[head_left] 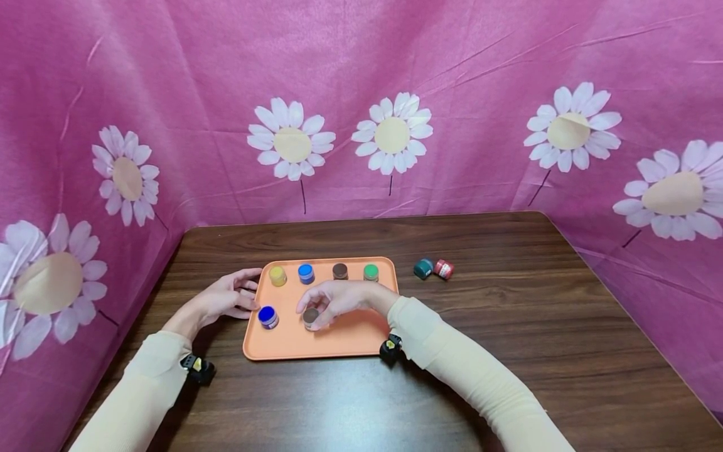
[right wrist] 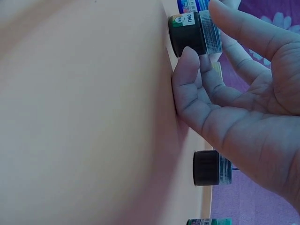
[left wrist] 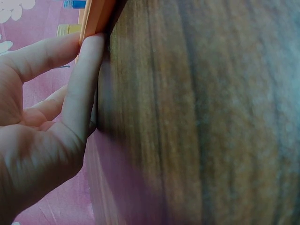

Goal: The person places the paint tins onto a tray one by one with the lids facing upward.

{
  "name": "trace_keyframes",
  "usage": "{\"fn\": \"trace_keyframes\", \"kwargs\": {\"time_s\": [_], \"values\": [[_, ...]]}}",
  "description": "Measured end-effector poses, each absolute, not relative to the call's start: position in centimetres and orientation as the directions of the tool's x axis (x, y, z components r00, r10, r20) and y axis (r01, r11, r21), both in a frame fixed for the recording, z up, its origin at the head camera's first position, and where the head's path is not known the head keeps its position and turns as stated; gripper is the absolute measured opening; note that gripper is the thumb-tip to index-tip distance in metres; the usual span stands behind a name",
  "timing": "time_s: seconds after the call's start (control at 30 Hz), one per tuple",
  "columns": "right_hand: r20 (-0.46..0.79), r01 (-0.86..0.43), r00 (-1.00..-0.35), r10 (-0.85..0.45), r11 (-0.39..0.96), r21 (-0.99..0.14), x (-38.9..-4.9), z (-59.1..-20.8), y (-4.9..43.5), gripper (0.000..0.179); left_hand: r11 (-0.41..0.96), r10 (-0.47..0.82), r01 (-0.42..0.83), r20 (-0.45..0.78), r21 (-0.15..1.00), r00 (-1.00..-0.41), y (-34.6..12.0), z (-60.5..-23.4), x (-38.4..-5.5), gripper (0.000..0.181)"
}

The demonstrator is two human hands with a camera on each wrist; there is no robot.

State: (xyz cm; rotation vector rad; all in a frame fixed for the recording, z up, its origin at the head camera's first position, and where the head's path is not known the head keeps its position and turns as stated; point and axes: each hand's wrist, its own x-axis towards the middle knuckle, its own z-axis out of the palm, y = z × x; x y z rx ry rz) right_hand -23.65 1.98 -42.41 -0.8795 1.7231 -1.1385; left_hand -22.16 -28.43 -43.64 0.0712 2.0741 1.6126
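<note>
My right hand (head_left: 339, 298) reaches over the orange tray (head_left: 339, 349) and holds a small jar with a dark brown top (head_left: 310, 318) between thumb and fingers. In the right wrist view this labelled jar (right wrist: 186, 37) sits between the thumb tip below and the index finger by its clear ribbed end. The left hand (head_left: 226, 295) rests its fingers against the tray's left edge; in the left wrist view the fairly straight thumb and index finger touch the tray rim (left wrist: 92, 21). Left of the held jar stands a dark blue jar (head_left: 268, 317).
Along the tray's far side stand a yellow jar (head_left: 277, 275), a blue jar (head_left: 305, 273), another dark brown jar (head_left: 340, 271) and a green jar (head_left: 370, 272). Beyond the tray's right edge, a dark green jar (head_left: 423, 269) and a red jar (head_left: 444, 269) lie on the wooden table (head_left: 536, 314).
</note>
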Motion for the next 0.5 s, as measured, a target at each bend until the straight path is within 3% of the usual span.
{"fn": "trace_keyframes", "kwargs": {"time_s": [0.5], "values": [[-0.360, -0.090, -0.427, -0.830, 0.435, -0.896, -23.7, -41.5, 3.1, 0.038, 0.287, 0.348, -0.258, -0.352, 0.922, -0.869, -28.4, -43.7, -22.0, 0.093]]}}
